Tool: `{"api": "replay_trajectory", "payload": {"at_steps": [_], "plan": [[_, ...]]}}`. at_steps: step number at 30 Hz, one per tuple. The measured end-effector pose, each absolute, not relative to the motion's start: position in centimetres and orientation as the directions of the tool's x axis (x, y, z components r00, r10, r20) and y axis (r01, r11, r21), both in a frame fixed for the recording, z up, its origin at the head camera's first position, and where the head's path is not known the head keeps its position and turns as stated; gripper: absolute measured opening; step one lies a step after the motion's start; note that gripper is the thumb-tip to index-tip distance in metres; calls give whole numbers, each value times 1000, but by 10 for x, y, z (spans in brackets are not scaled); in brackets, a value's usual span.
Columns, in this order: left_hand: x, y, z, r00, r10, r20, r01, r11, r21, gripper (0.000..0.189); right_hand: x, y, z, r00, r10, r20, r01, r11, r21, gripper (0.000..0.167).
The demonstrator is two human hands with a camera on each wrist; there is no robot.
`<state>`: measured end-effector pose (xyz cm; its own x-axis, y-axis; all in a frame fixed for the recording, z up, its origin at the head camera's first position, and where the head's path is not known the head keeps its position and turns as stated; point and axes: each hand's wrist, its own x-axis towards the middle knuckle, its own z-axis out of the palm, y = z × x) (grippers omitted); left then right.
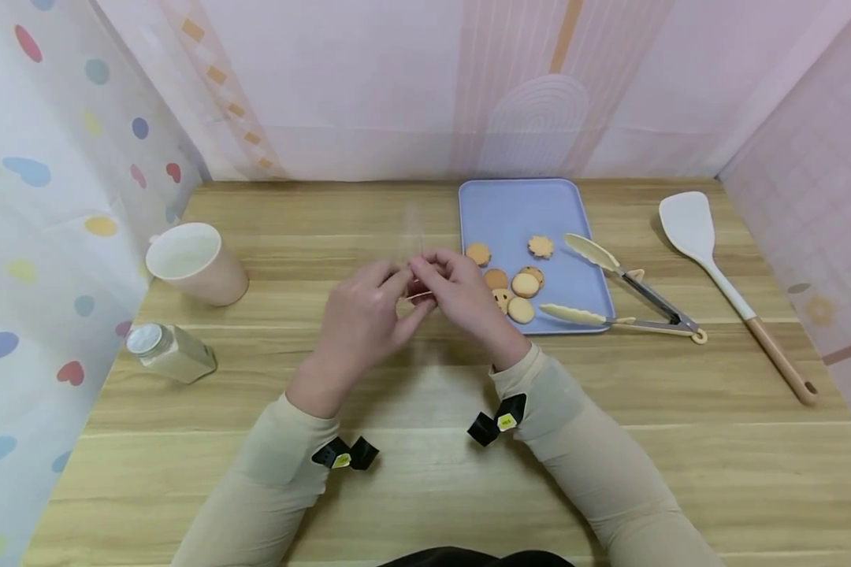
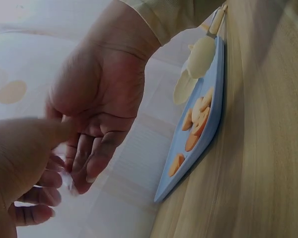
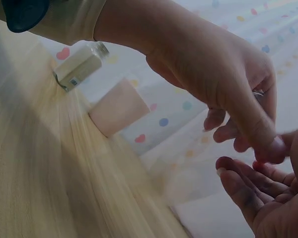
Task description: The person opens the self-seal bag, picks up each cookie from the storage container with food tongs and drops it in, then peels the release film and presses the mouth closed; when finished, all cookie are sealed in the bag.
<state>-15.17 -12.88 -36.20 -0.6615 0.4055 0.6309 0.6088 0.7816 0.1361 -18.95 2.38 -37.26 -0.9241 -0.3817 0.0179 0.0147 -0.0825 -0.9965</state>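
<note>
Above the middle of the table both hands meet, thumbs and fingertips close together. My left hand (image 1: 365, 311) and right hand (image 1: 471, 299) pinch a see-through piece of plastic (image 1: 413, 224), seemingly a clear bag, which rises faintly beyond the fingertips. A thin pale strip or edge (image 1: 420, 295) shows between the thumbs; its kind is unclear. In the left wrist view, a bit of shiny plastic (image 2: 68, 182) shows between the fingers. Beside the right hand lies a blue tray (image 1: 518, 209) with several cookies (image 1: 521, 309). Most of what the fingers grip is hidden.
Cream-tipped tongs (image 1: 652, 299) lie across the tray's right edge. Farther right lies a white spatula (image 1: 723, 276) with a wooden handle. At the left stand a pale pink mug (image 1: 213, 272) and a tilted-looking glass jar (image 1: 180, 354) with a lid. Patterned cloth walls border the table.
</note>
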Motion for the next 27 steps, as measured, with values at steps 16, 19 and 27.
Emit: {"api": "replay_trajectory", "payload": {"at_steps": [16,19,27], "plan": [[-155,-129,-361,-858,58,511,327,829,454,38,-193,31,-373,-921,-374,113,-162,102,-982,11],[-157,-129,-362,-866,-14,500,261,840,476,41,-192,32,-373,-901,-412,138,-205,122,-971,10],[-159,-134,-364,-846,12,533,304,832,464,16,-192,29,-376,-872,-433,226,-353,239,-905,5]]}}
